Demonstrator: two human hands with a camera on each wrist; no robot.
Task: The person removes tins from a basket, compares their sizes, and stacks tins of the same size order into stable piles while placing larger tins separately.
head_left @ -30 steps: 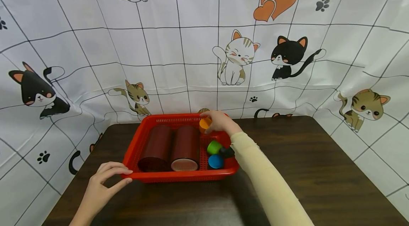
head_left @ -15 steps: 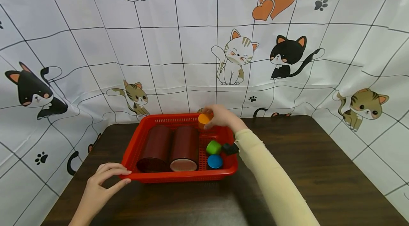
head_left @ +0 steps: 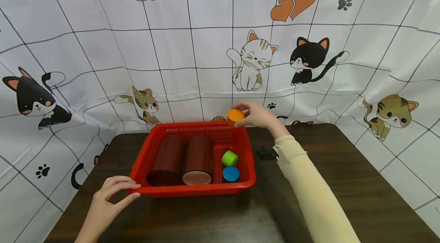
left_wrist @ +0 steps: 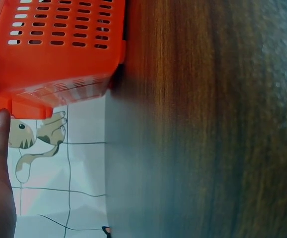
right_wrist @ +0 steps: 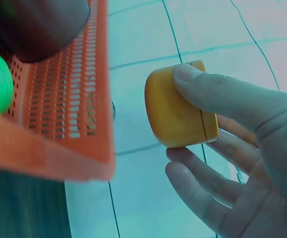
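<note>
My right hand pinches a small orange lidded jar above the back right corner of the red plastic basket. In the right wrist view the thumb presses one side of the orange jar, a seam running round it near one end. My left hand grips the basket's front left corner, fingers on top of the rim and thumb below. Two dark red cylinders lie side by side in the basket's left and middle. Right of them sit a small green jar and a small blue-topped jar.
The basket stands on a dark wooden table, near its back edge. A white sheet with grid lines and cartoon cats hangs behind and around the table. The black wrist camera hangs beneath my right wrist.
The right hand has lifted the orange jar from the basket's back right part and moved it up and to the right, above the rim. The left hand keeps its hold on the corner.
</note>
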